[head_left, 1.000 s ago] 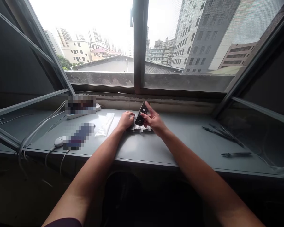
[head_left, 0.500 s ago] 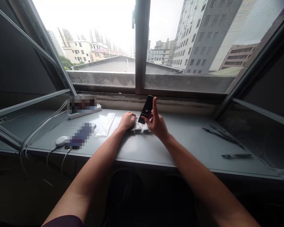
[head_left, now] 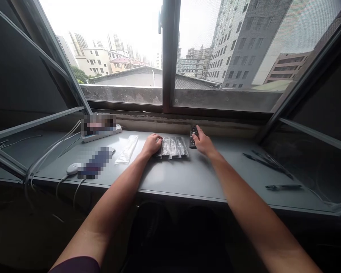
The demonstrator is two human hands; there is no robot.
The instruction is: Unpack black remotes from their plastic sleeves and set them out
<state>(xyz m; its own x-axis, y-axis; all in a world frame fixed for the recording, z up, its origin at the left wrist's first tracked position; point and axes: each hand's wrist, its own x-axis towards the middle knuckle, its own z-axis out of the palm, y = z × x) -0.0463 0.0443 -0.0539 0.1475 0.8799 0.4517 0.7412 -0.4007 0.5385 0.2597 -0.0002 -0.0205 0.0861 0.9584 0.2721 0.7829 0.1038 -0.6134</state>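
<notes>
A black remote control (head_left: 192,141) is at the back of the desk, a little right of the middle. My right hand (head_left: 204,143) grips it from the right side, thumb across its buttons. Left of it lies a row of several dark, slim packets in clear plastic bags (head_left: 174,148), side by side. My left hand (head_left: 152,144) rests at the left end of this row with its fingers curled over the end packet, which it partly hides. Further left, a flat clear plastic bag (head_left: 127,150) lies apart from the hand.
On the left are a blurred phone-like object (head_left: 98,163), a white round charger (head_left: 72,169), a white power strip (head_left: 102,134) and loose cables (head_left: 49,153). Pens (head_left: 284,187) lie on the right of the grey desk (head_left: 182,182). A window (head_left: 170,57) stands behind.
My right hand has moved right with the remote control and lowered it from above the packets to beside them. The bagged row now shows more fully. My left hand has stayed put.
</notes>
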